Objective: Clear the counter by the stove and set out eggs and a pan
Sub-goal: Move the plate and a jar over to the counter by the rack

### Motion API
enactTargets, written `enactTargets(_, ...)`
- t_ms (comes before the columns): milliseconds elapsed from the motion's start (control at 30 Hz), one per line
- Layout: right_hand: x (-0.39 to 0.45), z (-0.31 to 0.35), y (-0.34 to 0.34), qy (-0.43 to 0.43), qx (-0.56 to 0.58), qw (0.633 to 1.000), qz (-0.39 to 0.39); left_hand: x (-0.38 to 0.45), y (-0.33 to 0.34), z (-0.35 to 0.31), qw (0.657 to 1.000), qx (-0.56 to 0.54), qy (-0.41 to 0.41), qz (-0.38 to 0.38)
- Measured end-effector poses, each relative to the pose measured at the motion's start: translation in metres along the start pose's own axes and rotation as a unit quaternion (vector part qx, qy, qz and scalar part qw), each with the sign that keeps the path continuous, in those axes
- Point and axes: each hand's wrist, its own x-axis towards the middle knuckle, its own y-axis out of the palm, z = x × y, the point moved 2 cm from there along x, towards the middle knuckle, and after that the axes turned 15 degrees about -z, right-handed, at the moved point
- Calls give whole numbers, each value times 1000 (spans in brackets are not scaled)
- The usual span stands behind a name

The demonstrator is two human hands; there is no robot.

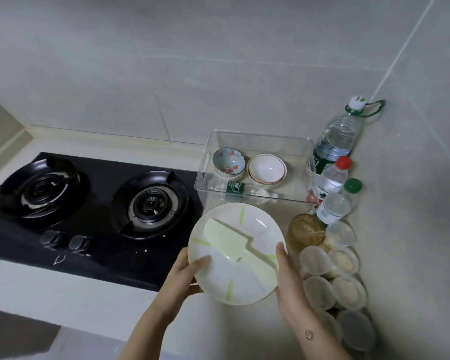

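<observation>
Plate [236, 266]: white, green leaf marks, held just right of the stove [89, 203], above the surface [231, 331]; 5 o'clock of the right burner [151, 203].
Knife [234, 245]: pale green, lying loose across the plate, blade toward 10 o'clock, handle toward 4 o'clock.
Left hand [186, 275]: gripping rim at 8 o'clock, thumb on top, fingers under.
Right hand [287, 276]: clamped on rim at 3 o'clock, thumb over the edge near the knife handle.
Step (judged): clearing phase, plate and knife going off together. No eggs or pan in view, set-out not begun.
Clear bin [255, 167]: 12 o'clock of plate; patterned bowl [229, 162], stacked white bowls [266, 168], small bottle [235, 188] lying flat in front.
Water bottles [335, 178]: three, upright, 2 o'clock of plate, by the wall.
Lidded tubs [333, 276]: cluster at 3 to 5 o'clock, near the right hand; jar [305, 232] behind them.
Risk 1: knife unsecured; tilt of the plate lets it slide off, blade end first toward the stove.
Risk 2: right wrist close to tubs; swing toward 3 o'clock could knock the stack.
Risk 3: lifting toward 12 o'clock could clip the bin wall.
Unclear: underside fingers of both hands hidden; tub and jar contents blurred; bottom tubs cut off by frame edge; whether the plate touches the surface cannot be told.
</observation>
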Motion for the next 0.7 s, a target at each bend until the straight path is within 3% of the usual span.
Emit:
enactTargets(133,-7,15,7,-25,-29,998,55,-23,5,-1,995,-91,-6,37)
enactTargets(367,-7,39,17,-64,-116,981,142,-33,4,0,982,-179,30,-55)
enactTargets(467,-10,43,11,-86,-116,982,120,-32,-1,-1,980,-176,45,-76)
enactTargets(700,13,46,-60,-202,-130,971,-12,-24,-2,-6,979,-187,40,-72)
